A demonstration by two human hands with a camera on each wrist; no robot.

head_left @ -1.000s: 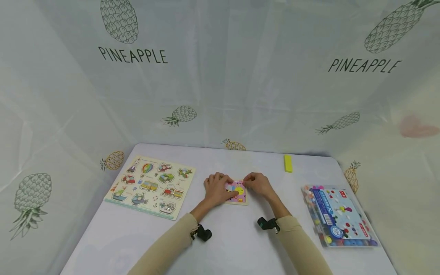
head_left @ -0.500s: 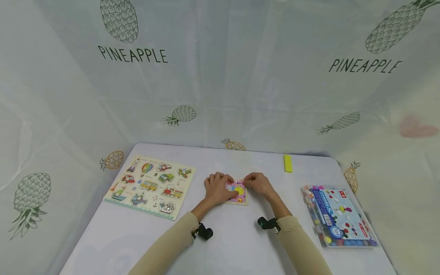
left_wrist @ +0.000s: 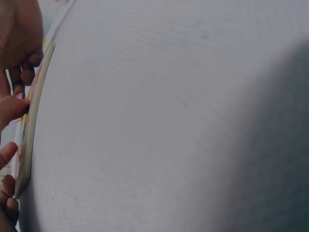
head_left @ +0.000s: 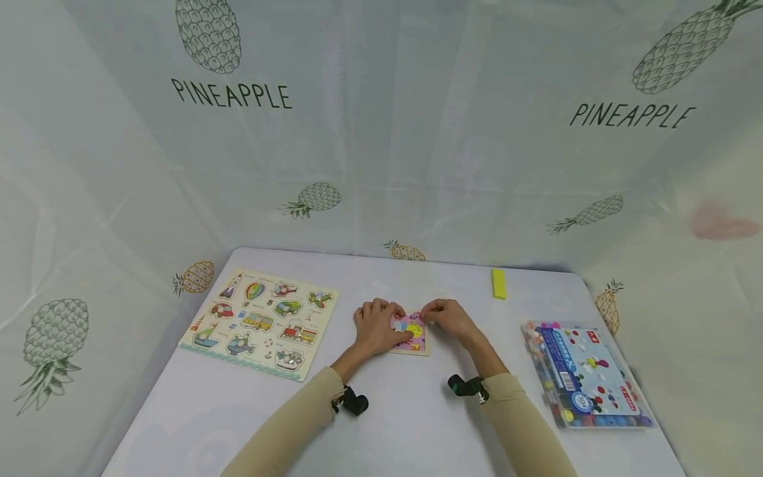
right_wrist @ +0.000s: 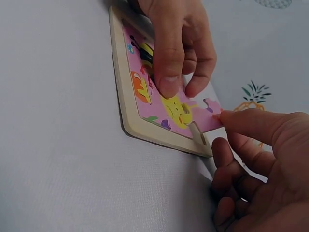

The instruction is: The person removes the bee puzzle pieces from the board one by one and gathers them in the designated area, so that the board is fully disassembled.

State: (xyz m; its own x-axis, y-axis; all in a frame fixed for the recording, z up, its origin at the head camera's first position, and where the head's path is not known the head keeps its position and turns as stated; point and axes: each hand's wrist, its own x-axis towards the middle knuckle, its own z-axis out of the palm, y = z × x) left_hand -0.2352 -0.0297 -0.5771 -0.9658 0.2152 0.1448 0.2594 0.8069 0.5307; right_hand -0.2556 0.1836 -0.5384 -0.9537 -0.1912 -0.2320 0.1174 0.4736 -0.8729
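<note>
A small wooden jigsaw puzzle [head_left: 420,345] with a pale frame lies on the table, its pink picture showing a yellow smiling face and a bee. My left hand [head_left: 377,329] holds it from the left. In the right wrist view, the left thumb [right_wrist: 169,87] presses on the yellow face, the index finger bent beside it. My right hand [head_left: 450,320] pinches a pink puzzle piece [right_wrist: 211,107] between thumb and forefinger at the board's upper right corner. That piece is tilted up, and a bare wooden patch of frame shows below it. The left wrist view catches the board edge-on [left_wrist: 36,116].
To the left lies a large peg puzzle board [head_left: 268,328] with vehicle pictures. At the right rests a clear plastic case [head_left: 590,377] of colourful beads with a blue label. A yellow block [head_left: 499,283] sits near the back edge of the white table [head_left: 405,424].
Almost nothing differs. Both hands stay at the small puzzle, and the right forearm has shifted very slightly.
</note>
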